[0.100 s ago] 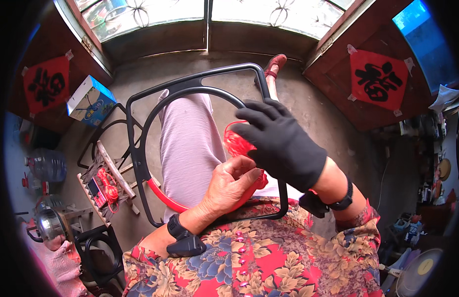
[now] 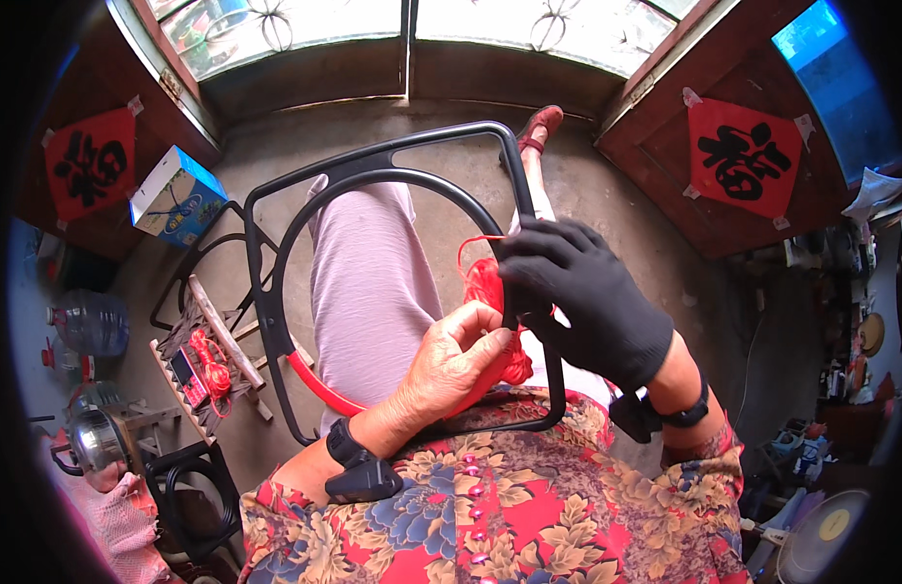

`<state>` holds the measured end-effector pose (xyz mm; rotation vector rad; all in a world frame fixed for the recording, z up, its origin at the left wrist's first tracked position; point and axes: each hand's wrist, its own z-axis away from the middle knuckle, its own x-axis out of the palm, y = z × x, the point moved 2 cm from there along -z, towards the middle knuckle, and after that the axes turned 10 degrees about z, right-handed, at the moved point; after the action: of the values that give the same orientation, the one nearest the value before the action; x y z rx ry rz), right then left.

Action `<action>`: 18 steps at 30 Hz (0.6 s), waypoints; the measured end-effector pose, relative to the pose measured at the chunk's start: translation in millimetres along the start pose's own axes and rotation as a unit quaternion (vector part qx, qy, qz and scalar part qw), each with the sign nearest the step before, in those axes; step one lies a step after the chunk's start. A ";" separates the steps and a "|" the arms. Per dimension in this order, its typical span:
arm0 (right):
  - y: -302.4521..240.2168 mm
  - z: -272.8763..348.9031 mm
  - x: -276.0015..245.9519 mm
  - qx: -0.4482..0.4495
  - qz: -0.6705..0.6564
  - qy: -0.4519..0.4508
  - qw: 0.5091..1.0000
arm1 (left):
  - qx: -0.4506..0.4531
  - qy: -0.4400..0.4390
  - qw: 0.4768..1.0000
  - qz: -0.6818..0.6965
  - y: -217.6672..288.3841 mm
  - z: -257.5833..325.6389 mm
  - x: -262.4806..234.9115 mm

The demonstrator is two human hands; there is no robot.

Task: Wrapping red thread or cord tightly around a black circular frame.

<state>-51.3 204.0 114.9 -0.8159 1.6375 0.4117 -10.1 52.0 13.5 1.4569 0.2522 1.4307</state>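
Note:
A black tubular frame (image 2: 373, 146), rectangular with a round ring inside, lies over my lap. Shiny red cord covers the lower part of its ring in a tight wrap (image 2: 320, 384). My bare left hand (image 2: 449, 358) is closed at the lower right of the ring, thumb and fingers pinching the red-wrapped part. My right hand (image 2: 597, 302), in a black glove, is at the frame's right side with its fingers curled over a loose bundle of red cord (image 2: 483, 280). A loop of cord stands up from the bundle. The gloved fingertips are partly hidden behind the frame.
On the left, a low wooden stool (image 2: 222, 336) bears a skein of red cord (image 2: 212, 365) and a small red device (image 2: 186, 375). Nearby are a blue-and-white box (image 2: 179, 200), another black frame (image 2: 193, 496) and a metal pot (image 2: 101, 448). A fan (image 2: 826, 540) stands lower right.
My gloved right hand has moved right and slightly down, carrying the red cord bundle along. My left hand keeps its pinch at the ring.

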 end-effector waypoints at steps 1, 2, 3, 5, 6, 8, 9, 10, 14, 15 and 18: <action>-0.4 9.0 -3.6 0.016 -0.047 -0.020 0.999 | 0.000 0.002 1.000 0.001 -2.2 -0.4 -1.4; -3.8 18.5 -7.6 0.023 -0.061 -0.043 0.997 | 0.008 -0.018 1.000 0.023 -5.0 -1.2 -1.3; -7.1 27.9 -7.9 0.025 -0.092 -0.055 0.994 | 0.016 -0.037 0.998 0.044 -7.8 -2.3 -1.7; -16.0 45.0 -5.4 0.025 -0.053 -0.083 0.995 | 0.016 -0.047 0.998 0.034 -10.3 -3.9 -1.9; -20.7 49.8 -1.8 0.039 -0.045 -0.088 0.994 | 0.019 -0.056 0.998 0.024 -10.8 -4.4 -1.2; -28.9 51.6 4.5 0.035 -0.017 -0.074 0.996 | 0.020 -0.054 0.998 0.033 -11.4 -4.4 1.1; -31.0 52.9 7.5 0.028 0.010 -0.063 0.998 | 0.023 -0.050 0.997 0.045 -11.1 -4.9 2.1; -30.7 56.5 13.2 0.016 0.033 -0.046 0.998 | 0.021 -0.052 0.998 0.043 -9.1 -4.8 3.7; -30.9 61.6 13.0 0.020 -0.053 -0.009 0.998 | 0.004 -0.020 0.999 0.049 -6.2 -3.3 4.0; -30.7 63.0 12.7 0.019 -0.055 -0.007 0.998 | 0.009 -0.011 0.999 0.029 -7.0 -3.1 2.6; -28.2 76.9 6.6 0.126 -0.442 0.036 0.887 | -0.075 0.003 0.997 0.006 -5.8 -1.8 -7.2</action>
<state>22.7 233.7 95.1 -1.2731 1.1783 -0.4733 -10.7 50.1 4.4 1.3339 0.1375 1.4320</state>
